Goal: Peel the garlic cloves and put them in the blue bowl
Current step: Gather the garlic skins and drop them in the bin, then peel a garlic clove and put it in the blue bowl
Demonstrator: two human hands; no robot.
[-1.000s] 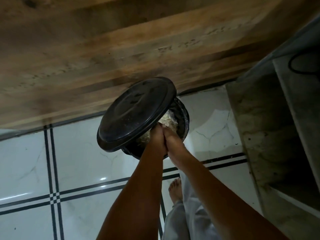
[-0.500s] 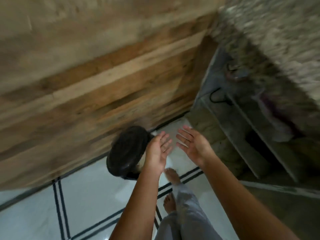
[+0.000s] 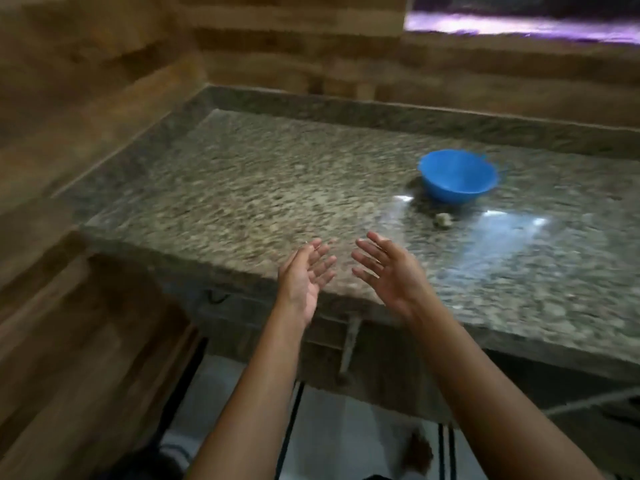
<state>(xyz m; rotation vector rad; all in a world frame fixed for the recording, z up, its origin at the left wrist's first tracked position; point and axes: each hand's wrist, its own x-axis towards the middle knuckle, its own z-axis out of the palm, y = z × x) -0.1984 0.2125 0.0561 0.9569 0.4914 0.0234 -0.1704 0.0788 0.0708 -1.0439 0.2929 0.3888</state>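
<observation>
Seen from above, two bare forearms reach forward over the near edge of a speckled granite counter (image 3: 259,188). The left hand (image 3: 303,275) and right hand (image 3: 388,271) are held side by side, close but apart, with palms turned toward each other and fingers spread and relaxed. Neither holds anything. The blue bowl (image 3: 459,178) stands on the counter well beyond the hands, ahead and to the right of the right hand. Blur hides whatever is inside it. A small pale lump (image 3: 444,220) lies on the stone just in front of the bowl, between it and the right hand; it is too blurred to identify. Wooden panelling (image 3: 104,98) lines the walls around the counter, and a pale tiled floor (image 3: 346,438) shows below.
</observation>
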